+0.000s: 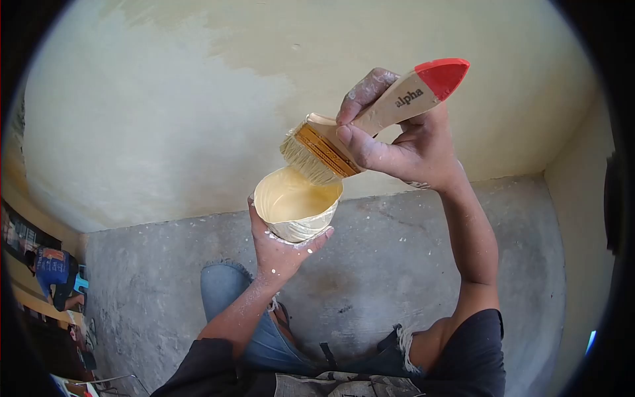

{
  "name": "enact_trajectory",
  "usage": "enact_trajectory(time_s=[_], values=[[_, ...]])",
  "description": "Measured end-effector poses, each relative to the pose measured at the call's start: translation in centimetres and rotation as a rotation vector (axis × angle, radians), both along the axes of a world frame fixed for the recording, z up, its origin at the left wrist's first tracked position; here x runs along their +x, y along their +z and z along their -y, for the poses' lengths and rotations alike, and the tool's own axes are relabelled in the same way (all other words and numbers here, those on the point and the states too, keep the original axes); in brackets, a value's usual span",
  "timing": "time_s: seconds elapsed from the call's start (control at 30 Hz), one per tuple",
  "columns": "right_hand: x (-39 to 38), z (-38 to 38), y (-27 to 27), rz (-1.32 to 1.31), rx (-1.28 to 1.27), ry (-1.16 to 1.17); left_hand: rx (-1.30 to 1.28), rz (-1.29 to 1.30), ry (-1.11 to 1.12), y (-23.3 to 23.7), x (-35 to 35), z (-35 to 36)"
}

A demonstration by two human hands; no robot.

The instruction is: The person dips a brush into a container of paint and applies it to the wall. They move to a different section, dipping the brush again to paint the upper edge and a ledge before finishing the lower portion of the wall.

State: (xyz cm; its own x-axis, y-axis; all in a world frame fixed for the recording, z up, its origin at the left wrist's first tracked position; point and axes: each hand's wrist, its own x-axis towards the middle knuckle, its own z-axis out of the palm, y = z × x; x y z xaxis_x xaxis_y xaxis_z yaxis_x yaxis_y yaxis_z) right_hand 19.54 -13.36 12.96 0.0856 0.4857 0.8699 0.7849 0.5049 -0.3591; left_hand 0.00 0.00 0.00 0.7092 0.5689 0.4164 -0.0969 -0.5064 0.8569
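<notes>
Cupping a round cream-paint bowl (297,206) in the closed grip of the left hand (281,250); pressing a red-tipped wooden paintbrush (370,120), clenched by the right hand (407,151), at its rim; leaving the upper-left wall (132,119) paler, half-covered.

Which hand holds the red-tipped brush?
The right hand, the higher one, grips the brush by its wooden handle, bristles over the bowl; the left hand instead cups the bowl of paint from beneath.

I count one paintbrush (398,104), one bowl (297,228) with cream paint in it, and two hands: one left hand (278,250), one right hand (411,149).
</notes>
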Motion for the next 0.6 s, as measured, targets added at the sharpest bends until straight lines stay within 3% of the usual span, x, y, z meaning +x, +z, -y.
enact_trajectory(time_s=[0.2,0.43,0.6], values=[[-1.5,0.6,0.0,-0.329,-0.264,0.049,-0.026,0.009,0.03,-0.2,0.0,0.3],[-1.6,0.0,-1.2,-0.571,-0.128,0.005,-0.024,0.048,0.056,0.1,-0.1,0.2],[-1.5,-0.8,-2.0,-0.524,-0.147,-0.063,0.001,0.146,0.054,0.6,0.0,-0.1]])
